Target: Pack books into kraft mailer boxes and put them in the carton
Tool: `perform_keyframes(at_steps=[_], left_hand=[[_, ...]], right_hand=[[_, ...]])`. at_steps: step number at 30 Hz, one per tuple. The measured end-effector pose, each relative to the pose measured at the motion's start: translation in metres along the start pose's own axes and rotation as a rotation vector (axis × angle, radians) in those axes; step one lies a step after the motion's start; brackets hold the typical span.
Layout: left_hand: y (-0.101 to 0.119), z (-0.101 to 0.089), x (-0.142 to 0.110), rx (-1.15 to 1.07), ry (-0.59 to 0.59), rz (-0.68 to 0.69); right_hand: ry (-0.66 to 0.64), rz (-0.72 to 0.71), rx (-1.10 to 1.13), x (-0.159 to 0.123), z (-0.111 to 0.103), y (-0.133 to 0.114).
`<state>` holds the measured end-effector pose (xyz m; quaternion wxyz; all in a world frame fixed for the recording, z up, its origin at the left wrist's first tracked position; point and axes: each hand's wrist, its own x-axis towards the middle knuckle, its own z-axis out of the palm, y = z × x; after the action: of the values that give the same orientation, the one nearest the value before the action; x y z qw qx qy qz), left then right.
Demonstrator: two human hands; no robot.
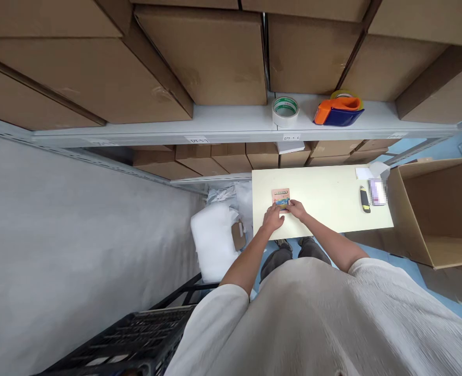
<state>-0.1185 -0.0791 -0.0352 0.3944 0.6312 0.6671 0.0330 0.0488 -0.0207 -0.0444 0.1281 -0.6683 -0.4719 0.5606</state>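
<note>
A small, flat, colourful packet (281,194), pinkish-brown with a blue and yellow patch, lies on the cream table (317,201) near its left end. My left hand (273,218) grips its lower left edge, thumb toward the right. From the other side, my right hand (296,209) has its fingers closed on the lower right edge. The fingers cover the packet's near part. At the table's right end lie a black and yellow utility knife (364,199) and a purple-and-white item (377,191), which is blurred.
A shelf (234,119) above the table bears cardboard boxes (215,57), a tape roll (285,110) and an orange-blue tape dispenser (337,110). An open carton (446,209) stands right. White foam wrap (214,243) and a black crate (137,339) are left.
</note>
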Motion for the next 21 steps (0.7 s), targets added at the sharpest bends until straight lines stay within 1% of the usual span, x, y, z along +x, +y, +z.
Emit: perform_keyframes(at_steps=[3, 5, 7, 10, 14, 16, 18, 21], left_hand=[[0.003, -0.001, 0.003, -0.154, 0.055, -0.004], [0.007, -0.003, 0.007, -0.268, 0.084, -0.032], [0.013, -0.005, 0.009, -0.375, 0.103, -0.062], [0.018, -0.009, 0.011, -0.486, 0.143, -0.075], [0.012, -0.015, 0.011, -0.464, 0.258, -0.091], [0.004, -0.019, 0.011, -0.428, 0.324, -0.112], [-0.006, -0.022, 0.011, -0.395, 0.374, -0.160], [-0.020, -0.022, 0.010, -0.366, 0.390, -0.239]], right_hand=[[0.099, -0.015, 0.019, -0.002, 0.002, -0.002], [0.162, -0.024, 0.026, -0.003, 0.002, -0.005], [0.164, -0.041, 0.065, -0.004, 0.003, -0.008], [0.095, -0.089, 0.145, -0.006, 0.003, -0.014], [0.020, -0.129, 0.181, -0.005, 0.001, -0.018], [0.016, -0.143, 0.136, -0.004, 0.000, -0.016], [0.019, -0.140, 0.068, -0.002, 0.000, -0.011], [0.014, -0.117, -0.033, -0.002, 0.002, -0.001]])
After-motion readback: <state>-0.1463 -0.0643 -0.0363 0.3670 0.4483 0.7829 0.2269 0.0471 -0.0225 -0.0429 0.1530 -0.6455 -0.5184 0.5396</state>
